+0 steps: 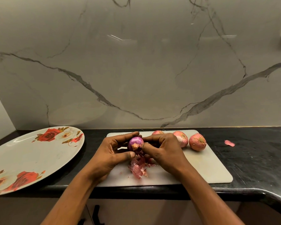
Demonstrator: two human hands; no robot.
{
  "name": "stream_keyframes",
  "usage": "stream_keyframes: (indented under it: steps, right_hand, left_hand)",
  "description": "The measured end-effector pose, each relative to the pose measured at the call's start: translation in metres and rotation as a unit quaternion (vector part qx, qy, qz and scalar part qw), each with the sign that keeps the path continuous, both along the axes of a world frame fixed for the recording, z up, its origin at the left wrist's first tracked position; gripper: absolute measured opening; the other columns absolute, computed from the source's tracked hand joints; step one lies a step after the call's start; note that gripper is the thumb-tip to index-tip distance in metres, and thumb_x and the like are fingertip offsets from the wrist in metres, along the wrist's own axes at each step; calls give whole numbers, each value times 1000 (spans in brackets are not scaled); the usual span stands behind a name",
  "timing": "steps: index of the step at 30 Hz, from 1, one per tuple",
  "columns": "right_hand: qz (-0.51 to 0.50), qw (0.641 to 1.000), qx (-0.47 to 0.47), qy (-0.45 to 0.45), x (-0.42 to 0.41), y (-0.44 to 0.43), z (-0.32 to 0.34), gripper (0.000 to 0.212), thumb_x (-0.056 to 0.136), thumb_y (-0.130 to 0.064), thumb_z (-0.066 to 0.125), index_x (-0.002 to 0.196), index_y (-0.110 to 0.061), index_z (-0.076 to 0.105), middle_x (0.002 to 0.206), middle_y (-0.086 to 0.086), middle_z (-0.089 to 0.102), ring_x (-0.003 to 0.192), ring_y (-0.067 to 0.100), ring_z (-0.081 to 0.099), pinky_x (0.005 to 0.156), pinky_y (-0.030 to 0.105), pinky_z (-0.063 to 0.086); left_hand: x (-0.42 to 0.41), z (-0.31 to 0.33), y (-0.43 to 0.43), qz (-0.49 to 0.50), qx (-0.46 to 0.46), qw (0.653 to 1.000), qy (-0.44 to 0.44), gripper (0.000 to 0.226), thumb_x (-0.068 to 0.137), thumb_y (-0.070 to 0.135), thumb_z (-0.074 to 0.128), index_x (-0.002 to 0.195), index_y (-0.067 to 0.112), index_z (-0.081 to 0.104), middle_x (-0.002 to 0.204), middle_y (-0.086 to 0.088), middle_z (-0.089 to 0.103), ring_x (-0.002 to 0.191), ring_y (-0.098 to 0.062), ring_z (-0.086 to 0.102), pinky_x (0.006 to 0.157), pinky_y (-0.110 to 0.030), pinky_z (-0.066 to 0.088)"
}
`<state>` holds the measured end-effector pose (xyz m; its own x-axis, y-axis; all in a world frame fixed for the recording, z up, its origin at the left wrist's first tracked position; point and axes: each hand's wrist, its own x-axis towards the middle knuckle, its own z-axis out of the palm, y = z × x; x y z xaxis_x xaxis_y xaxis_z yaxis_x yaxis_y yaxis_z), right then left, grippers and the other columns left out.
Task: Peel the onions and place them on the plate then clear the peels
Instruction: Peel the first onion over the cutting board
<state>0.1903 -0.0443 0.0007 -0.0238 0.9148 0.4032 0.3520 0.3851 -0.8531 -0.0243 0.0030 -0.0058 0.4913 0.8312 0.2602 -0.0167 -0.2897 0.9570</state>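
Onion in hand [135,143]: glossy purple and mostly bared, held just above the middle of the cutting board [201,166], with a scrap of dry skin clinging at its near end.
Left hand [110,153]: cradles the onion from the left. Its fingers [128,134] curl over the far side and the thumb presses from below, clamped on the bulb so that, as I judge it, it cannot turn.
Right hand [165,148]: comes in from the right, fingers bent close together, thumb and fingertip pinching the dry scrap at the onion's near end. The wrist is cocked inward, likely to pull the scrap down and away.
Arms: both forearms reach in from the near edge and converge on the onion, wrists low over the board.
Peels [139,168]: a loose pink heap on the board right under the hands, probably because peeling over the board lets scraps fall in one place for clearing.
Unpeeled onions [197,142]: three in dry skin along the board's far right, close to the right hand; the leftmost is partly hidden behind it.
Plate [31,156]: flowered, on the table [258,159] left of the board, no onion on it yet. It lies on the holding hand's side, a short carry.
Stray peel [229,143]: alone on the table right of the board, well apart from the heap.
Stage: first onion nearly done, by my reading.
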Motion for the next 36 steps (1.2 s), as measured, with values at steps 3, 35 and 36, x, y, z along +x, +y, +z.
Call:
stream_keyframes:
  steps: [3,35,36]
  right_hand:
    - [-4,1000,7,-22,0,4,-3,28,92,-37,69,115,-26,82,92,-6,82,86,18,78,77,50,65]
    - [-51,997,26,46,0,7,-5,15,98,-14,75,93,-29,78,84,-1,80,79,15,79,76,38,67]
    - [-54,997,24,49,0,7,-5,15,98,-14,74,94,-28,77,84,-1,80,79,15,79,76,39,67]
  left_hand:
    - [0,1,0,0,-1,1000,-2,63,86,-11,74,142,17,65,138,-4,70,130,-26,65,108,-49,54]
    - [5,5,-5,57,14,998,-11,62,75,-4,87,129,23,73,130,-3,73,121,-25,70,98,-45,61]
    - [5,5,-5,55,13,998,-10,62,75,-4,87,129,23,73,130,-3,73,122,-25,70,98,-45,61]
